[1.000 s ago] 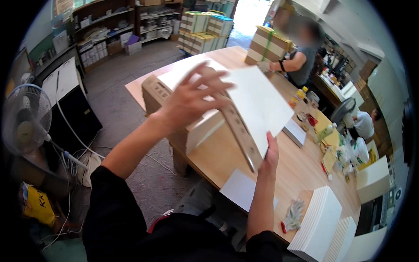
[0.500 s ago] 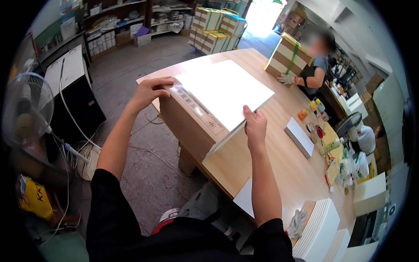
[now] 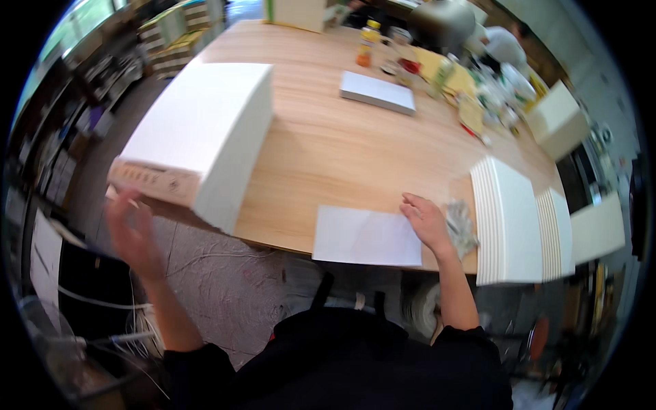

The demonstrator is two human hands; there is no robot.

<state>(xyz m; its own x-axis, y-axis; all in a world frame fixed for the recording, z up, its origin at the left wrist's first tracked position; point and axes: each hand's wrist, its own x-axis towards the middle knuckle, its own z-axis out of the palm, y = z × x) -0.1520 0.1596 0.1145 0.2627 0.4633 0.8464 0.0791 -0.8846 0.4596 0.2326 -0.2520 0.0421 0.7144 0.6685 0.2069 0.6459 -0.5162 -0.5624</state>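
A tall white stack (image 3: 198,116) with a brown printed strip along its near end stands at the left of the table (image 3: 307,157). My left hand (image 3: 133,232), somewhat blurred, is just in front of that near end with its fingers apart and nothing in them. Near the table's front edge lies a flat white sheet (image 3: 365,239). My right hand (image 3: 427,222) hovers at or over the sheet's right end, fingers loosely extended and holding nothing. Whether its fingertips touch the sheet I cannot tell. Beside this hand lies a pair of grey gloves (image 3: 461,229).
Upright rows of white boards (image 3: 506,219) fill the front right. A slim white box (image 3: 377,93) lies farther back. Behind it are an orange bottle (image 3: 367,44), a green bottle (image 3: 443,72) and plastic bags (image 3: 516,85). A person (image 3: 506,44) is at the far right.
Both hands have come off the white stack, which now rests at the table's left. My right hand has moved to the white sheet. The view has swung right.
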